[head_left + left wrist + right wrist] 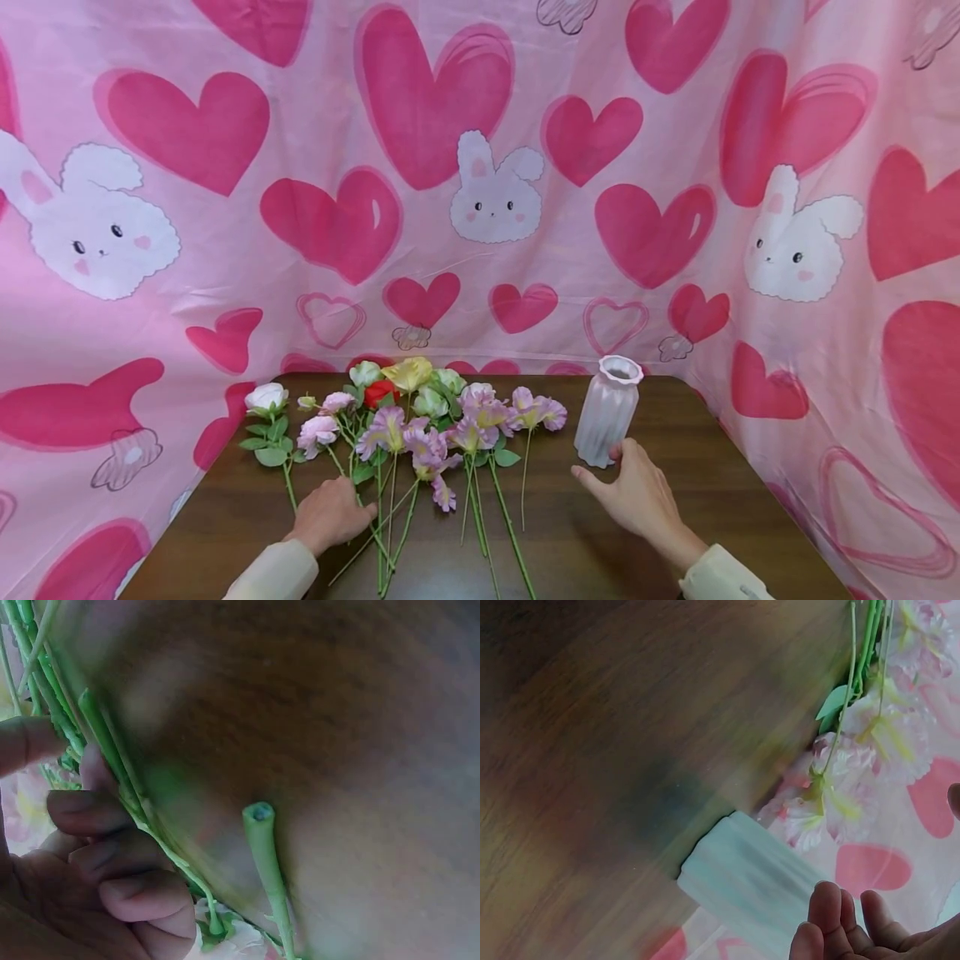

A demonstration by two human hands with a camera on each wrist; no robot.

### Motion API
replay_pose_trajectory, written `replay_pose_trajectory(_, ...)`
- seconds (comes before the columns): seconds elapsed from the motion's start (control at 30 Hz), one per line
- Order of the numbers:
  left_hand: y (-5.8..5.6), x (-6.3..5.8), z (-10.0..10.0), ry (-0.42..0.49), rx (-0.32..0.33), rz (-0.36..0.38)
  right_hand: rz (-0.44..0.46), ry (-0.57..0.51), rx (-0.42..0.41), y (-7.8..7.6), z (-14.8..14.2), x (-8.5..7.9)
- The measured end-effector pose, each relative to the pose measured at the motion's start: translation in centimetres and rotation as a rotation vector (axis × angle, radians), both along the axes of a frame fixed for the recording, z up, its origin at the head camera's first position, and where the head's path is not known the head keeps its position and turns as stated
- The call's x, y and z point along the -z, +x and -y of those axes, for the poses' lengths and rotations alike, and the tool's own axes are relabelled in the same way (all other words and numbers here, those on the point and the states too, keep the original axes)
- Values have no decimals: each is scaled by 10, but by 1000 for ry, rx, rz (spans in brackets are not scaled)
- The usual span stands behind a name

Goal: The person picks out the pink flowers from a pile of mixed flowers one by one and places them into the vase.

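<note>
My left hand (333,515) is low among the green stems of the artificial flowers. In the left wrist view several of its fingers (124,855) are curled, and the thumb and index finger lie against a green stem (112,742). Whether they pinch it I cannot tell. At the right, my right hand (637,492) is spread beside the base of a ribbed, pale pink-white vase (606,417). The fingertips (825,900) overlap the vase (742,877) in the right wrist view; contact is unclear. The vase stands upright with a scalloped rim.
Pink-purple flowers (429,450), a yellow flower (408,375), a red flower (381,393) and white roses (267,397) lie with blooms toward the back of the brown wooden table (570,558). A pink heart-patterned cloth (420,250) encloses the back and sides.
</note>
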State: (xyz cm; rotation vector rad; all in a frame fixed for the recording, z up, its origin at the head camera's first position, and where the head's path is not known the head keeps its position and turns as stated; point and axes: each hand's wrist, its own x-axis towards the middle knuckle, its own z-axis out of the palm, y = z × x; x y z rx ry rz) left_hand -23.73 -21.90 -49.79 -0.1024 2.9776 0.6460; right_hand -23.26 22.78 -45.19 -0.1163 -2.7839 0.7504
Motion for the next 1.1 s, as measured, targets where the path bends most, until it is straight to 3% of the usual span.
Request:
replay_pose_trajectory(0.2, 2, -3, -1, 9, -34, 38, 16, -8, 0, -1, -1, 2)
replay_pose_trajectory(0.33, 3, -6, 1, 82, -86, 57, 16, -5, 2, -1, -1, 3)
replay_pose_trajectory(0.43, 4, -7, 5, 147, -123, 31, 20, -6, 1, -2, -1, 4)
replay_pose_trajectory(0.7, 7, -6, 10, 154, -122, -105, 11, -6, -9, -2, -1, 7)
replay_pose_trajectory(0.9, 2, -8, 12, 90, -110, -275, 4, -4, -14, -2, -1, 8)
replay_pose_trajectory(1.1, -1, -15, 12, 82, -79, -420, -6, 0, -24, -1, 0, 10)
